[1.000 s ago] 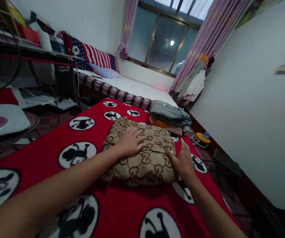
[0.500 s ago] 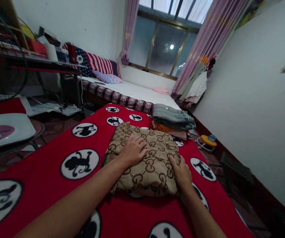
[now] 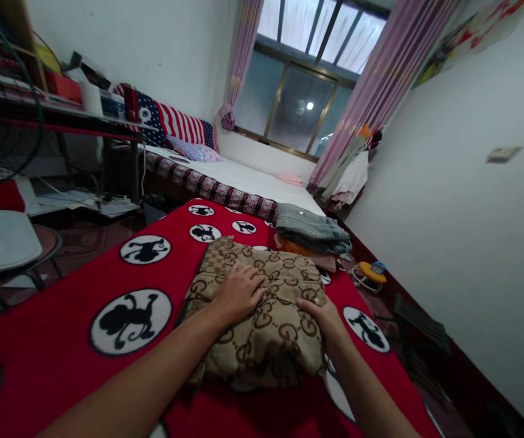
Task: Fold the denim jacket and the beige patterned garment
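A folded tan garment [image 3: 284, 340] with a brown letter pattern lies on a red blanket [image 3: 106, 389] printed with black monkeys in white ovals. My left hand [image 3: 240, 293] rests flat on top of the garment, fingers stretched out and slightly apart. At the garment's right edge is my right hand [image 3: 323, 319], its thumb on the upper side and its other fingers hidden under the cloth. The near edge of the garment bulges up a little. Just beyond its far right corner sits a stack of folded clothes, with grey jeans [image 3: 311, 225] on top.
Behind the blanket stands a bed [image 3: 248, 176] with a white surface. A cluttered desk [image 3: 74, 112] and a white chair [image 3: 6, 243] are on the left. Along the right wall are a yellow-topped stool [image 3: 371, 272] and a dark folding stool [image 3: 421, 325].
My right hand has shifted inward and now grips the garment's right edge, whose near side has bunched up. The left hand stays on top. The view has shifted slightly.
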`<state>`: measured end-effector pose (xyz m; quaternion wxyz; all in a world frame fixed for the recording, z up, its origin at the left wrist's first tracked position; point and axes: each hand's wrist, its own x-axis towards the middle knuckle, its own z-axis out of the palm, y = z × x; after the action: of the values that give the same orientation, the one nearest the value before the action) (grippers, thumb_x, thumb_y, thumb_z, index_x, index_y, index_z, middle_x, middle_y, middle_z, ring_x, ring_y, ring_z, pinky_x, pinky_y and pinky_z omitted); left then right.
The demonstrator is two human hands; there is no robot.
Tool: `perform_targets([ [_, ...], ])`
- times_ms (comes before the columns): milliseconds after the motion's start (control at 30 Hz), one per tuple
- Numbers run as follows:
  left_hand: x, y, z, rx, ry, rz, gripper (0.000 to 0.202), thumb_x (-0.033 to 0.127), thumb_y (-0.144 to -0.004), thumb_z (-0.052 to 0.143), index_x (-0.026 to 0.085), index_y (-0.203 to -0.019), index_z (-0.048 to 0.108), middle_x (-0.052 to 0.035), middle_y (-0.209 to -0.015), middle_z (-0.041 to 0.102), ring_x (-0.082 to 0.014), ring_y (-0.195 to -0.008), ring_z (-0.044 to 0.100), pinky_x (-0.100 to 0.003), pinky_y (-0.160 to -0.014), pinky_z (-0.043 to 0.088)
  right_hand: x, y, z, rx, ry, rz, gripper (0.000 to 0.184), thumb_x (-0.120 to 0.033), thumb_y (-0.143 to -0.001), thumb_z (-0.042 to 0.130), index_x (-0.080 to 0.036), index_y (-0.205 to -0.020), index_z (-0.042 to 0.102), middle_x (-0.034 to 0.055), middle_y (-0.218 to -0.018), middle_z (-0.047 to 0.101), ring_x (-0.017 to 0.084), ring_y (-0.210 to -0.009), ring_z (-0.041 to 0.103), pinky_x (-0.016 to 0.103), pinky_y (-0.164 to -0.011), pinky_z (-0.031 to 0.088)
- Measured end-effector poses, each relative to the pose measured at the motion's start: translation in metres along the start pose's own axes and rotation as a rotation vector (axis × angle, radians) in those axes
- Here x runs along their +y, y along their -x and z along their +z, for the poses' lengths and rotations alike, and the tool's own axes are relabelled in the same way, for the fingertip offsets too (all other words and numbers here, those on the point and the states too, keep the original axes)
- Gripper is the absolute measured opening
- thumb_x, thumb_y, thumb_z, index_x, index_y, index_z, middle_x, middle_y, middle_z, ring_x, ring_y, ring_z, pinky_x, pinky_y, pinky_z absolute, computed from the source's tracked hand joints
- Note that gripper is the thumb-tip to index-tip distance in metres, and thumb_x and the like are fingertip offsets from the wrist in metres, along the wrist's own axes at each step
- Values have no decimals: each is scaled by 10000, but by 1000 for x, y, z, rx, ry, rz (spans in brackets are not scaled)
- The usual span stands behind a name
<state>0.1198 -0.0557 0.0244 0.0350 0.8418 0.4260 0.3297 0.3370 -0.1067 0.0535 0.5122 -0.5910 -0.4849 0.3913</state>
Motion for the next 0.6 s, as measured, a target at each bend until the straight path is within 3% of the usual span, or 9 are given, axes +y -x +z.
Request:
perform_targets([
  [67,-7,-6,-9,11,164,-5,325,363,-907,528,242,-1185,645,-65,-1266,637,-248,-1213,536,-483,-1119,284,-15,1,3,22,-4,-34,565,-353,-571,774,-160,-1088,651,114,-1070,724,288,-901,699,392,-780,562],
  [133,-23,-15,-22,122,382,-74,374,408,-906,512,226,-1210,632,-66,-1272,635,-229,-1198,554,-419,-1088,352,-36,-3,5,24,27,-77,554,-325,-567,770,-156,-1080,646,112,-1052,726,278,-868,696,370,-743,563],
  [233,-68,-20,-42,466,637,-363,494,481,-927,400,151,-1238,595,-111,-1254,637,-219,-1171,577,-353,-1019,429,-77,-20,14,-6,103,-151,510,-294,-551,770,-152,-1026,648,87,-978,731,243,-789,683,328,-678,555],
  [300,-105,-14,-48,614,672,-596,558,486,-936,308,108,-1261,557,-140,-1222,645,-218,-1138,596,-345,-990,451,-110,-40,28,-23,177,-243,464,-282,-542,763,-148,-974,657,56,-917,727,206,-738,663,300,-658,541],
  [367,-136,-1,-48,587,525,-768,556,469,-917,317,101,-1249,568,-153,-1218,643,-241,-1137,592,-368,-991,447,-144,-65,48,-43,226,-371,411,-281,-557,731,-135,-935,667,30,-862,713,177,-707,641,287,-657,529],
  [433,-153,14,-43,467,293,-847,518,446,-879,386,121,-1218,605,-161,-1187,655,-284,-1099,605,-406,-953,464,-177,-94,69,-31,274,-518,376,-297,-587,701,-115,-915,667,14,-834,697,156,-710,628,274,-671,518],
  [533,-156,25,-34,316,63,-806,498,424,-871,393,149,-1213,628,-159,-1122,678,-315,-1042,619,-425,-886,487,-221,-140,89,83,364,-709,420,-298,-662,655,-48,-999,638,41,-928,694,119,-774,612,231,-718,488],
  [600,-152,25,-28,251,-47,-719,500,425,-873,378,155,-1207,634,-152,-1120,679,-328,-1058,603,-439,-902,474,-244,-172,87,196,412,-806,512,-301,-722,619,5,-1129,574,95,-1065,675,99,-849,598,205,-753,460],
])
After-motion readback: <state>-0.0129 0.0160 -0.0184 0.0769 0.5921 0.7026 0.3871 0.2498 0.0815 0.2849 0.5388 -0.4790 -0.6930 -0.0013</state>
